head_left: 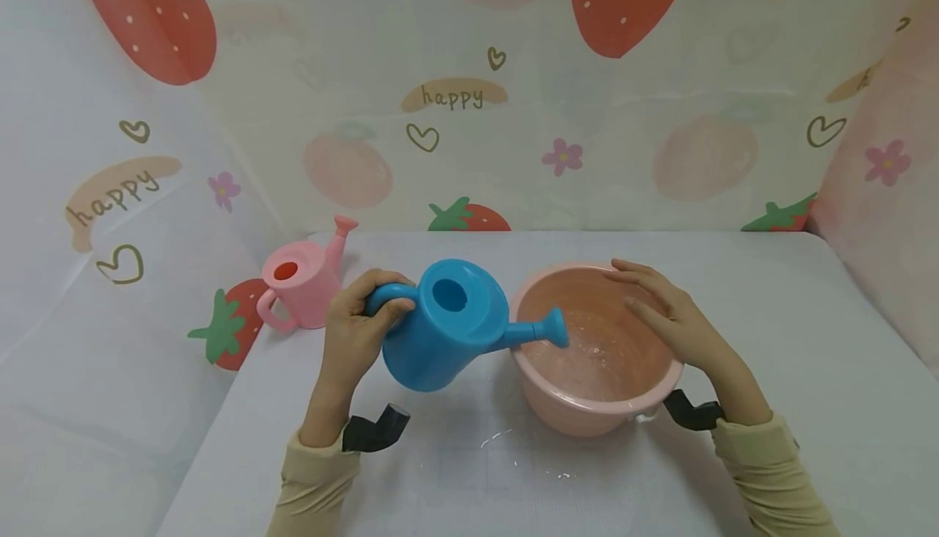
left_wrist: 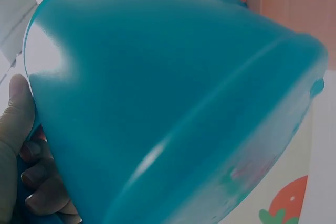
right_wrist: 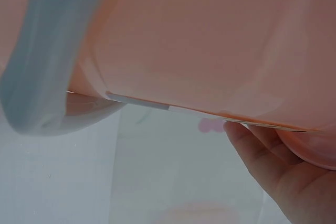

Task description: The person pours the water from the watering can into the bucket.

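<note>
My left hand (head_left: 359, 329) grips the handle of a blue watering can (head_left: 447, 333), thumb on top and fingers curled round it. The can is held above the table and leans right, its spout's rose over a pink bucket (head_left: 587, 415). In the left wrist view the can's blue body (left_wrist: 157, 98) fills most of the picture. Water with bright ripples (head_left: 597, 349) shows inside the bucket. My right hand (head_left: 671, 317) lies at the bucket's right rim, fingers extended over the opening. In the right wrist view, its fingertips (right_wrist: 239, 135) are by the bucket's edge.
A pink watering can (head_left: 304, 280) stands at the back left of the white table (head_left: 792, 341). Water drops (head_left: 563, 476) lie in front of the bucket. A strawberry-printed curtain (head_left: 623, 138) hangs behind and along the sides.
</note>
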Tool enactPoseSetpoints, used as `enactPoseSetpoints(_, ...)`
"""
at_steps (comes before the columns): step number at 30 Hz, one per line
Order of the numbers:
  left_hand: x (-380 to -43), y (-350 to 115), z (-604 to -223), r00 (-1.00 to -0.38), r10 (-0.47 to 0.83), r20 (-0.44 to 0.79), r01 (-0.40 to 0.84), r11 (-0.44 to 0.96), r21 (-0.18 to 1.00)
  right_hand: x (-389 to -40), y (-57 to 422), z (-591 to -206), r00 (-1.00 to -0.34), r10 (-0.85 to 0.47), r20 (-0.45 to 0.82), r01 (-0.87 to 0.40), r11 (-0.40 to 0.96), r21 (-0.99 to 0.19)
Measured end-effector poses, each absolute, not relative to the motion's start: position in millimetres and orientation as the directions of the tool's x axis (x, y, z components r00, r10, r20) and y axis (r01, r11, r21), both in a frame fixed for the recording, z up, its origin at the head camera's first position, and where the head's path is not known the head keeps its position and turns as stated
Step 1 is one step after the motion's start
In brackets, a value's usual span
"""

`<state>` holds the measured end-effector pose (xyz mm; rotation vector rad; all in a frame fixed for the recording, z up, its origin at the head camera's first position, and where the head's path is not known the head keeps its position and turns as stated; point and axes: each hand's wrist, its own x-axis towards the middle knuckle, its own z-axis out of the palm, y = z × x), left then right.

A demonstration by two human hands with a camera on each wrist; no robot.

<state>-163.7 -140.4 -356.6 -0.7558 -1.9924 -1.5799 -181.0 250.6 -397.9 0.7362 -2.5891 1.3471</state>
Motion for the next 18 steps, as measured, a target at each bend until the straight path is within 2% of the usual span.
enactPoseSetpoints(11,-163.7,-138.6,-356.8,-0.716,0.127,0.686,0.696,0.205,0.688,-182.0,250.5,-398.6,-0.876,-0.356,0.325,-0.471,0.490,-0.733)
enactPoseSetpoints(18,-164.2,-138.7,-356.9,-0.709,0.134,0.692,0.696,0.292,0.656,-181.4,250.3,-398.2,-0.873,-0.358,0.330,-0.476,0.485,-0.734)
